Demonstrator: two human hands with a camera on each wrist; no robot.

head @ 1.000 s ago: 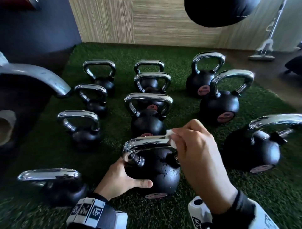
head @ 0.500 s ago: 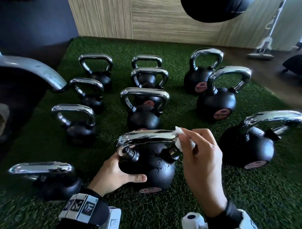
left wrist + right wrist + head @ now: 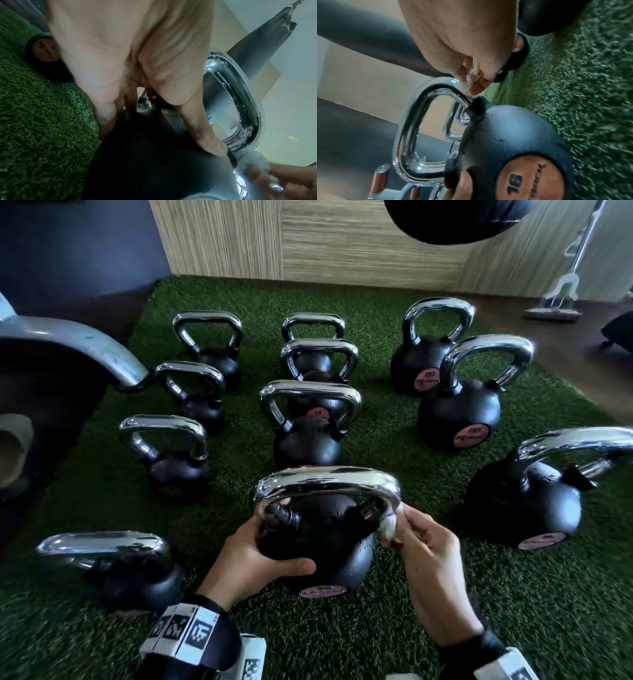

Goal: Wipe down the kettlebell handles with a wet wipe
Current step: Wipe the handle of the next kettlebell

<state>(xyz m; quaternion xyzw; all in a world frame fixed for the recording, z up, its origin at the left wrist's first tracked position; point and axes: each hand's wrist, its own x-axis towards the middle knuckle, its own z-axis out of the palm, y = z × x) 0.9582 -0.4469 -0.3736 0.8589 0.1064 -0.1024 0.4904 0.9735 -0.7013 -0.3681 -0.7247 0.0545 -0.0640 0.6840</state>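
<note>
A black kettlebell point(image 3: 329, 546) marked 16 stands on green turf right in front of me, its chrome handle point(image 3: 325, 479) wet with droplets. My left hand point(image 3: 260, 559) grips the left side of its black body, thumb across the front. My right hand point(image 3: 421, 542) pinches a crumpled white wet wipe point(image 3: 388, 523) against the right leg of the handle, near where it meets the body. In the right wrist view the wipe point(image 3: 471, 77) sits between my fingertips on the chrome handle point(image 3: 412, 119). In the left wrist view my left hand's fingers point(image 3: 197, 121) lie over the black body point(image 3: 154, 162).
Several more black kettlebells with chrome handles stand in rows on the turf point(image 3: 513, 594): one close at left point(image 3: 113, 563), one close at right point(image 3: 534, 494), others behind. A large metal piece of gym equipment point(image 3: 68, 344) is at left. A mop point(image 3: 555, 302) leans at far right.
My right hand has slid the wipe from the top right of the handle down onto its right leg. The left hand keeps hold of the body.
</note>
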